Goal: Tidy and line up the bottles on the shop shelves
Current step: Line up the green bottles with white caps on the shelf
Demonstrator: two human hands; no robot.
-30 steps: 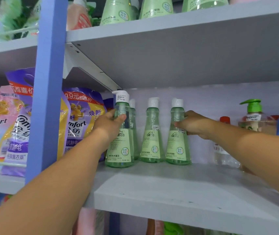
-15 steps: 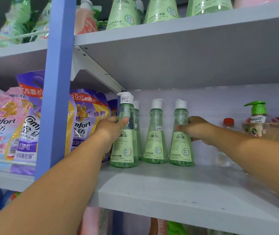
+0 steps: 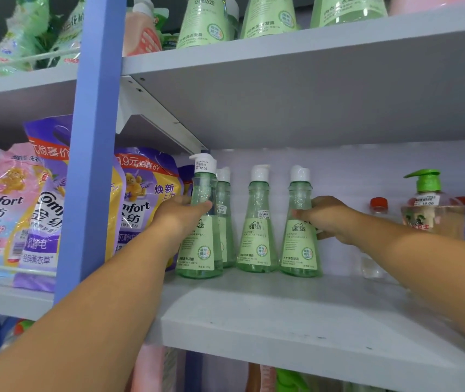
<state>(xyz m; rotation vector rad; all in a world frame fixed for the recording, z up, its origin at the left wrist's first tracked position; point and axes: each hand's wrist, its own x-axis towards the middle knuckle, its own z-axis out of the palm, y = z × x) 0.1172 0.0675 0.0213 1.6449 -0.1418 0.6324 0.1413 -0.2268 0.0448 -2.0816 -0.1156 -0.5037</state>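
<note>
On the grey shelf (image 3: pixel 282 321) we see four green laundry-gel bottles standing upright near the back wall. Our left hand (image 3: pixel 180 219) is wrapped around the neck of the front-left bottle (image 3: pixel 201 244), which stands nearest the shelf edge with a second bottle (image 3: pixel 225 222) just behind it. Our right hand (image 3: pixel 330 219) curls around the right-hand bottle (image 3: pixel 299 244) from its right side, fingers closed on its upper body. The middle bottle (image 3: pixel 256 236) stands untouched between both hands.
</note>
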